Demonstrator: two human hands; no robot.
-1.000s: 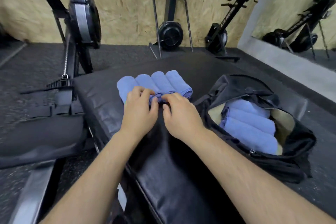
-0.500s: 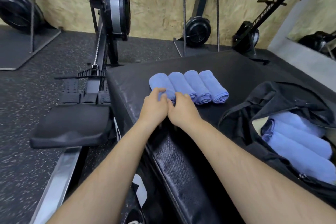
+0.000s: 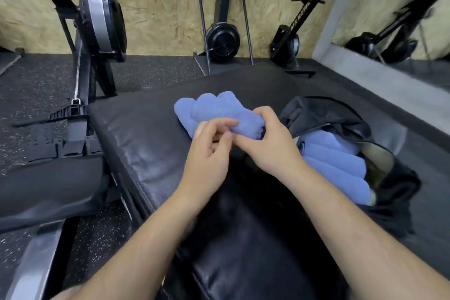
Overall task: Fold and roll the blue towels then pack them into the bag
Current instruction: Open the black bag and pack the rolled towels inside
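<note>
Several rolled blue towels (image 3: 194,107) lie side by side on the black padded bench (image 3: 136,134). One rolled blue towel (image 3: 243,124) is lifted across them, gripped at its right end by my right hand (image 3: 265,139). My left hand (image 3: 209,151) pinches its near end with curled fingers. To the right sits the open black bag (image 3: 336,114), with rolled blue towels (image 3: 338,161) lying inside it.
A rowing machine (image 3: 97,22) stands left of the bench, its seat and rail at the lower left. Two more upright rowers (image 3: 222,36) lean on the chipboard wall. A mirror (image 3: 401,14) is at the right. Speckled rubber floor surrounds the bench.
Both hands have lifted one rolled towel off the row and carried it rightward toward the bag. The camera has swung back to the right.
</note>
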